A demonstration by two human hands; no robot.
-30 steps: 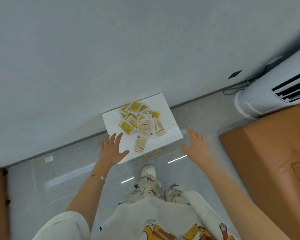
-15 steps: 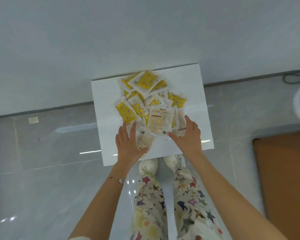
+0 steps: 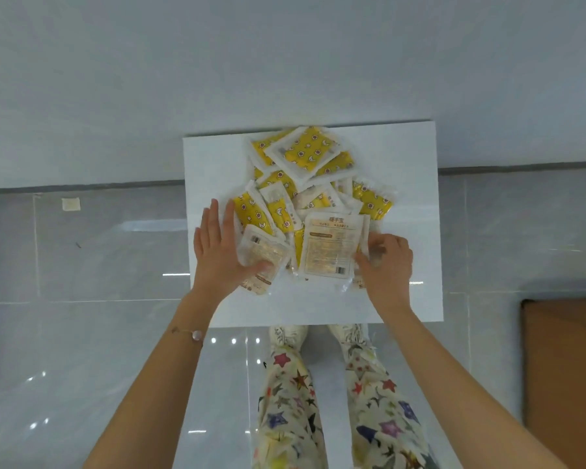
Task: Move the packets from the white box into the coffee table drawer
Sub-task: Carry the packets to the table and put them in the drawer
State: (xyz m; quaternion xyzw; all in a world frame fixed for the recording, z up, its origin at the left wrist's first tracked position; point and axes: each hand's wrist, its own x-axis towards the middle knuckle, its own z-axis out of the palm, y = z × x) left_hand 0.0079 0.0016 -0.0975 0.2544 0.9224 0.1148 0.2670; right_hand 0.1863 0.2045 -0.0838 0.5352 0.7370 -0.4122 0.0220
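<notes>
Packets [image 3: 304,153], yellow and pale, lie heaped on the white box [image 3: 405,154], from the middle of its far edge toward its centre. A pale printed packet [image 3: 330,247] lies flat, long axis running near to far, heading at the far end. The right hand [image 3: 388,262], fingers curled, pinches its right edge. The left hand [image 3: 217,248] has straight fingers pointing away, with the thumb resting on a slightly tilted pale packet [image 3: 263,255].
</notes>
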